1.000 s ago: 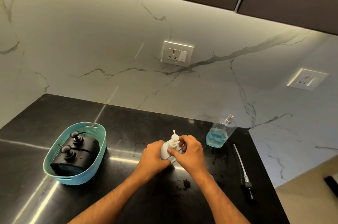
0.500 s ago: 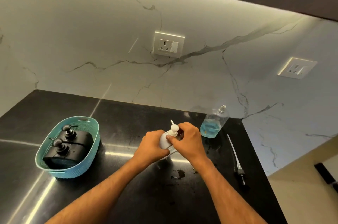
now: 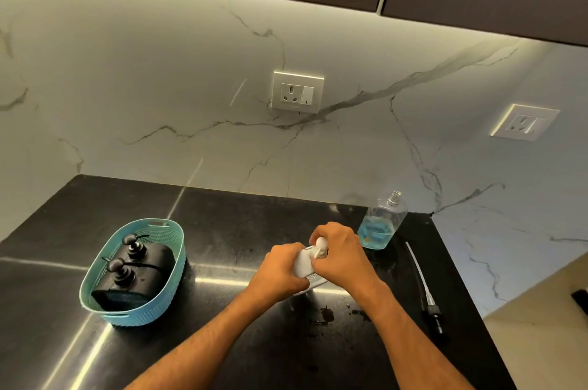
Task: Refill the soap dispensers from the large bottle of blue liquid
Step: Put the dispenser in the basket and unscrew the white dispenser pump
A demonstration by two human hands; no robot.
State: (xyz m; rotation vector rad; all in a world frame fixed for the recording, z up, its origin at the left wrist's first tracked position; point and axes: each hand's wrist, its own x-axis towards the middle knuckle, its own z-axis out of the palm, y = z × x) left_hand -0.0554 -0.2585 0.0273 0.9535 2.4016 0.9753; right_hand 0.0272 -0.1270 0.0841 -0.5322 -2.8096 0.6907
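A view from above looks down on a black desk set against a pale marble-patterned wall. Near the middle of the desk, two bare hands meet around a small white soap dispenser. The left hand wraps the dispenser's body from the left side, fingers curled closed around it. The right hand covers the top from the right, its fingers closed on the white pump head, which shows between the two hands. The dispenser leans toward the left hand; whether its base touches the desk cannot be told.

Just beyond the right hand, toward the wall, stands the large clear bottle, upright, with its threaded neck uncapped. Blue liquid fills only its lower part. The bottle is close to the right hand but not touching it.

To the right of the right forearm, a long pump tube with a dark cap lies flat on the desk, apart from both hands.

Well to the left of the hands sits a teal woven basket holding two black pump dispensers. A few dark spots mark the desk between the forearms. A wall socket is mounted on the wall above the hands, a second socket further right.
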